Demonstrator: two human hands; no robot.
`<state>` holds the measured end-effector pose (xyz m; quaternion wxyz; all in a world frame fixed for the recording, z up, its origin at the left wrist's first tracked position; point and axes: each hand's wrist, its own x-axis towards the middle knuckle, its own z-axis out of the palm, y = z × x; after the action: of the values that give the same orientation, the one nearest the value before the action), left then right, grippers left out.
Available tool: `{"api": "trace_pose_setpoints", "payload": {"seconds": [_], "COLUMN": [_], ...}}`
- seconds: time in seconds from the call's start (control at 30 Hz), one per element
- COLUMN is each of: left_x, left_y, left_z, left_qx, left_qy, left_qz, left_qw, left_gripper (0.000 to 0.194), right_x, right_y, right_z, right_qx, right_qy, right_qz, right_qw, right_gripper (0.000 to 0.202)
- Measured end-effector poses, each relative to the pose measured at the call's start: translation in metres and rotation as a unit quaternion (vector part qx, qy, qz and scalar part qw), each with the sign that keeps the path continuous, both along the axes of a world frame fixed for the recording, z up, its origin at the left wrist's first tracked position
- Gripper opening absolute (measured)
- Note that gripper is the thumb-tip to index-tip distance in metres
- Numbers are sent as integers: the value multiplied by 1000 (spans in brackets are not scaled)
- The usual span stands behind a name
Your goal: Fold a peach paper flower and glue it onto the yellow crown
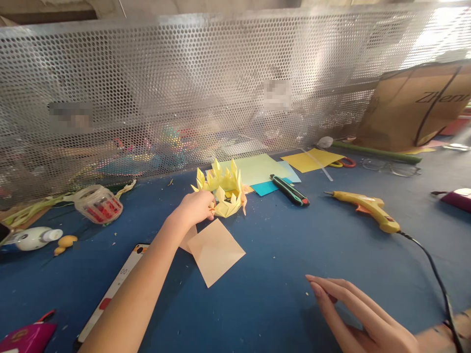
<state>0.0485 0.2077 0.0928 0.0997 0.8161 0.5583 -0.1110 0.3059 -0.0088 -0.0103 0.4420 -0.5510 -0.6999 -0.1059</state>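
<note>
A ring of folded yellow paper (226, 208) with pointed tips, like a small origami crown, stands on the blue table. My left hand (195, 208) reaches across the table and is closed on its near left side; the fingertips are partly hidden. Just in front of the ring lies a square of peach paper (217, 252), with another peach sheet (189, 240) partly under it. At the lower right, my right hand (360, 311) hovers low over the table with its fingers stretched out, thumb tip close to the index finger, and nothing visible in it.
A yellow glue gun (368, 206) with a black cord lies at right. Behind are a box cutter (290, 190), coloured paper sheets (257, 169) and eyeglasses (397, 168). A phone (117, 279) and plastic jar (98, 205) sit left. A perforated metal screen (206, 88) closes off the back.
</note>
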Motion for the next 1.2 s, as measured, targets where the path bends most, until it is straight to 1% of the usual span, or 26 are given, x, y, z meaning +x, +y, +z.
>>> {"api": "trace_pose_setpoints", "payload": {"seconds": [0.1,0.17,0.27,0.3,0.33,0.4,0.47,0.53,0.6,0.67,0.7,0.73,0.8,0.83,1.0,1.07,1.13,1.2], "left_x": [1,0,-3,-4,-5,-7,-8,-9,-9,-10,-10,-11,-11,-11,-9,-10,-13,-16], "left_y": [-2,-5,-15,-20,-26,-38,-49,-58,-64,-70,-74,-78,-89,-97,-140,-158,-174,-188], "left_z": [3,8,22,28,33,42,44,39,28,15,9,4,-3,-5,-14,-23,-36,-50], "left_qx": [10,22,54,69,83,98,87,63,42,27,25,28,34,33,16,20,28,43], "left_qy": [-20,-42,-69,-74,-77,-80,-78,-62,-40,-28,-28,-34,-52,-63,-102,-120,-193,-251], "left_qz": [3,2,16,26,38,56,61,65,69,70,70,69,71,75,118,135,147,141], "left_qw": [1000,999,996,995,993,990,991,994,996,997,997,997,995,995,988,983,970,957], "left_gripper": [35,35,40,38,35,22,14,15,15,6,8,15,26,28,24,29,26,25], "right_x": [0,0,-2,-3,-5,-7,-8,-7,-4,0,1,2,3,3,4,5,6,6], "right_y": [0,0,0,0,0,0,0,-1,-3,-4,-5,-5,-5,-4,-4,-4,-4,-4], "right_z": [0,0,0,0,-1,-2,-3,-4,-5,-6,-7,-7,-7,-6,-7,-8,-9,-8], "right_qx": [2,4,4,6,6,3,1,4,9,15,19,21,26,26,24,26,27,26], "right_qy": [-1,2,22,35,50,75,82,71,46,19,10,4,-3,-3,-1,-8,-14,-15], "right_qz": [-1,-5,-6,-7,-8,-16,-22,-20,-17,-14,-12,-9,-2,1,26,43,58,82], "right_qw": [1000,1000,1000,999,999,997,996,997,999,1000,1000,1000,1000,1000,999,999,998,996], "right_gripper": [10,10,9,9,9,10,10,10,8,7,7,7,7,7,7,9,12,17]}}
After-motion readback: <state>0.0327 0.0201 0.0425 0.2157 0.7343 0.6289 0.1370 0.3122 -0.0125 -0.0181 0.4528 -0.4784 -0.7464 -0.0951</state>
